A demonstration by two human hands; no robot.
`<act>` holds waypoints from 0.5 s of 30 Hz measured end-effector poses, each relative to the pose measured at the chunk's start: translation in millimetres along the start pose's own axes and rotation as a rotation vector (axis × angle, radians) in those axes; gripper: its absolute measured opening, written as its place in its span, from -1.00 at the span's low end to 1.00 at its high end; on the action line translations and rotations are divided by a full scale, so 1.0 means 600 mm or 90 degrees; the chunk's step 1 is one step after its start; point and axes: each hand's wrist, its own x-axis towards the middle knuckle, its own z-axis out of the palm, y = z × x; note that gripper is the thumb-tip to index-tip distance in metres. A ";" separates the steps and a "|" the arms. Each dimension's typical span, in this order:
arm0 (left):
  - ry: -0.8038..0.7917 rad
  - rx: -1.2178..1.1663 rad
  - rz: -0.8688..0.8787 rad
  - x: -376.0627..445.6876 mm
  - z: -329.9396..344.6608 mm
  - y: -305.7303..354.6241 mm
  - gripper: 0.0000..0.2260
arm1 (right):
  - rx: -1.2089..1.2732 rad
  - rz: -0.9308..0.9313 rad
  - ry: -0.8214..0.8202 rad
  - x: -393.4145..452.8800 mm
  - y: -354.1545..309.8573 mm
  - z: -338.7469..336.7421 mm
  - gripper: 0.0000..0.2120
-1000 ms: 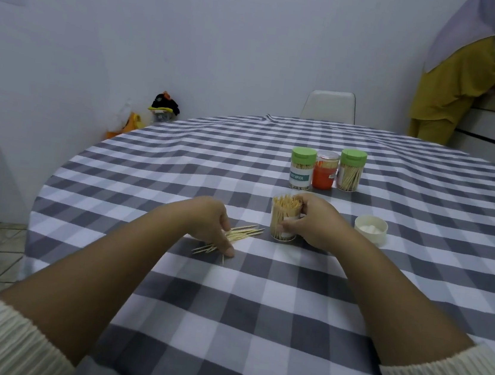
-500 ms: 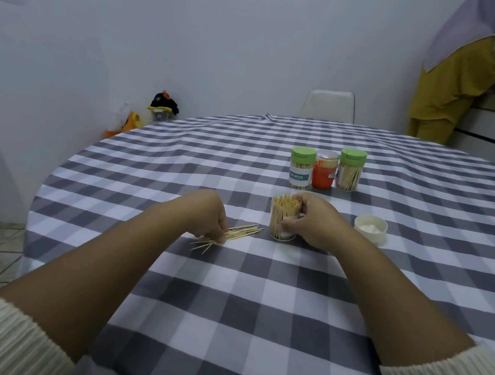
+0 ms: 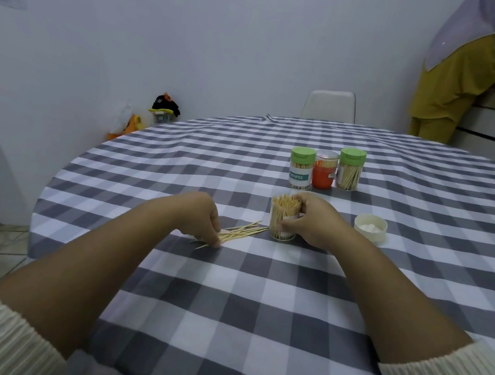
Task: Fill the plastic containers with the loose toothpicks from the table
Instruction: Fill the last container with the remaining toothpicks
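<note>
A clear plastic container (image 3: 282, 219), open at the top and packed with toothpicks, stands upright on the checked tablecloth (image 3: 227, 294). My right hand (image 3: 313, 223) grips it from the right side. Just left of it lies a small bundle of loose toothpicks (image 3: 240, 231), pointing toward the container. My left hand (image 3: 202, 217) sits on the bundle's left end, its curled fingertips pinching the sticks against the cloth. The fingertips hide that end of the bundle.
Behind stand two green-lidded toothpick containers (image 3: 301, 169) (image 3: 350, 169) with an orange one (image 3: 324, 169) between them. A white lid (image 3: 370, 228) lies right of my right hand. A white chair (image 3: 329, 105) is at the far side; a person (image 3: 453, 75) stands at the back right.
My left hand has drawn the loose toothpicks together into a tighter bundle and shifted slightly. My right hand and the container have stayed still.
</note>
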 end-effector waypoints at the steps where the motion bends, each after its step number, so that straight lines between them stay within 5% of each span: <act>1: 0.000 -0.003 -0.005 0.000 0.000 -0.001 -0.74 | 0.001 0.000 0.001 0.000 0.000 0.000 -0.46; 12: 0.099 -0.053 0.050 0.015 0.015 0.026 -0.81 | 0.003 0.000 -0.002 0.001 -0.001 0.001 -0.43; 15: 0.115 -0.048 0.063 0.015 0.015 0.030 -0.69 | 0.005 0.001 -0.004 0.003 0.000 0.001 -0.43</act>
